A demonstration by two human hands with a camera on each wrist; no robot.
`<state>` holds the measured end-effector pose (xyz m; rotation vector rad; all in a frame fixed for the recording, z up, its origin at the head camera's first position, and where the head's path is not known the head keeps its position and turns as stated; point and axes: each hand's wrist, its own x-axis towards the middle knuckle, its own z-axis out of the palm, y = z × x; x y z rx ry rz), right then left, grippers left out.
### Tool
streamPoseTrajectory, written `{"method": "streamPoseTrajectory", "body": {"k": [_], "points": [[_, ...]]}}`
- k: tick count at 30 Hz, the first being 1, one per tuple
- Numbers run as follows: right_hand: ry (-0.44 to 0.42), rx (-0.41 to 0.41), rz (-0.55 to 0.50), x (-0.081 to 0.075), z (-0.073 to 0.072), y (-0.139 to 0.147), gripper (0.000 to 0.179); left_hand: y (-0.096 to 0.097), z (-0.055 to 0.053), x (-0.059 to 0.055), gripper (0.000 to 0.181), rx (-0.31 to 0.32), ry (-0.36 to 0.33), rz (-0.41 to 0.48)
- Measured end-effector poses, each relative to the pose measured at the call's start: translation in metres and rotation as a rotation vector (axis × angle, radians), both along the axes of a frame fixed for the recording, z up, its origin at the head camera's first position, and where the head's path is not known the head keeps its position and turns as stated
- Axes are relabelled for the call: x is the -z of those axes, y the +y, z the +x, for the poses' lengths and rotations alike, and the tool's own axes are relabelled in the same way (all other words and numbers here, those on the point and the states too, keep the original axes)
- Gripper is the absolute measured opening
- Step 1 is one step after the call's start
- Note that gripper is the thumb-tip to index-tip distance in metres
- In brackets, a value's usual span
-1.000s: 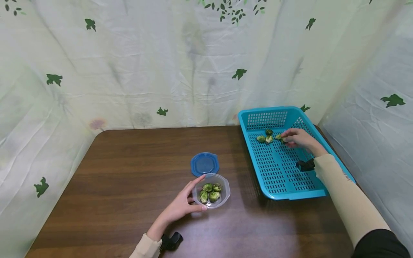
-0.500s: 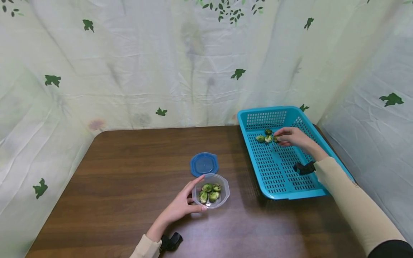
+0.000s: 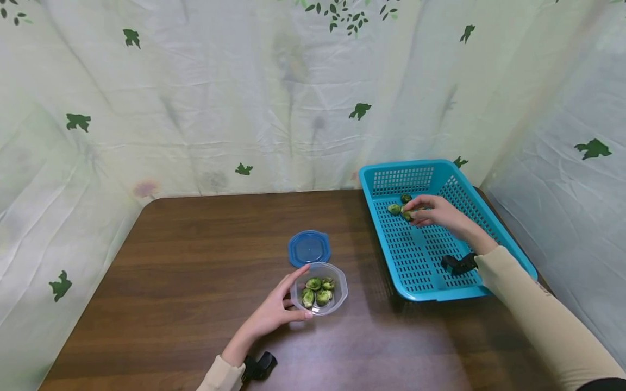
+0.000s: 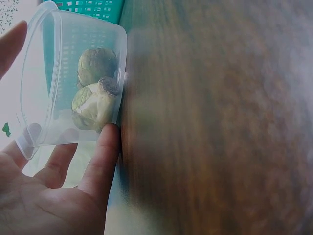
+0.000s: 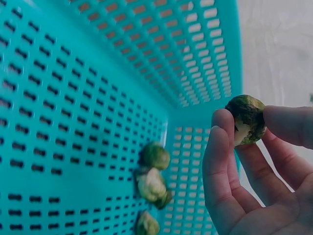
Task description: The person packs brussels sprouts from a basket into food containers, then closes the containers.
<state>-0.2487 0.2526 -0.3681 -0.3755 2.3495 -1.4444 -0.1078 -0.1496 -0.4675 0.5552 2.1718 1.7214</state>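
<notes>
My left hand grips a clear plastic container from its left side, thumb at the near rim and fingers around the far side. Several Brussels sprouts lie inside; two of them show through the wall in the left wrist view. Over the blue basket, my right hand pinches a Brussels sprout between thumb and fingertips, clear of the basket floor. Below it in the right wrist view, several more sprouts rest on the perforated floor. In the head view, the right hand partly covers this group.
A round blue lid lies flat on the brown wooden table, just behind the container. The tall basket walls stand around the right hand. A patterned white curtain hangs behind the table and along both sides.
My right hand has moved left across the basket with a sprout between its fingers, away from the spot where it was low among the sprouts. The left hand and container stay put.
</notes>
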Motion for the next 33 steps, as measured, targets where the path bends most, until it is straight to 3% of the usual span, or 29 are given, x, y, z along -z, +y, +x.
{"method": "streamPoseTrajectory", "body": {"k": [15,33], "points": [[0.021,-0.111,-0.108,-0.015,0.016,-0.030,0.024,0.000,0.001,0.000,0.089,-0.004,-0.007,-0.009],[0.006,-0.267,-0.106,-0.025,0.033,-0.067,0.020,-0.001,0.001,0.001,0.086,0.005,0.007,0.010]]}}
